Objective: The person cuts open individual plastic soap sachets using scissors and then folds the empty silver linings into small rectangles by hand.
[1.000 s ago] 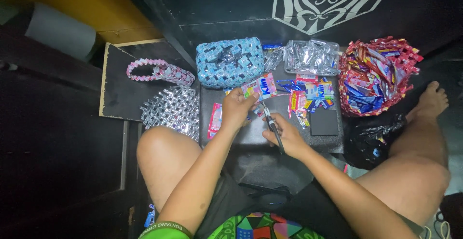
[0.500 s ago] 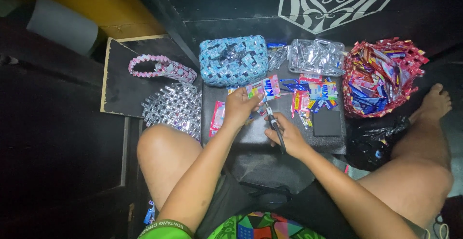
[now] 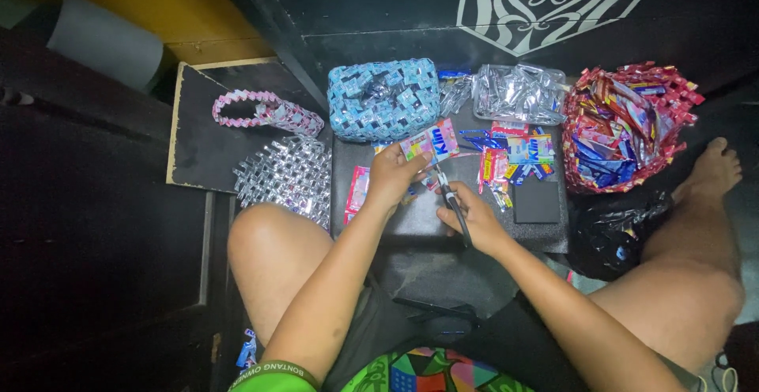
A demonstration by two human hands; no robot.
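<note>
My left hand pinches a flat pink and blue wrapper and holds it up over a dark tray on my lap. My right hand grips a pair of dark scissors whose blades point up at the wrapper's lower edge. Several loose colourful wrappers lie on the tray just right of the scissors, and a pink one lies left of my left hand.
A woven blue basket and a clear plastic container stand behind the tray. A red woven basket full of wrappers sits at right. A silver woven piece and a pink woven loop lie at left. My bare knees flank the tray.
The wrapper and both hands stay close together, and the scissors have closed in on the wrapper's lower edge. The head camera has shifted slightly.
</note>
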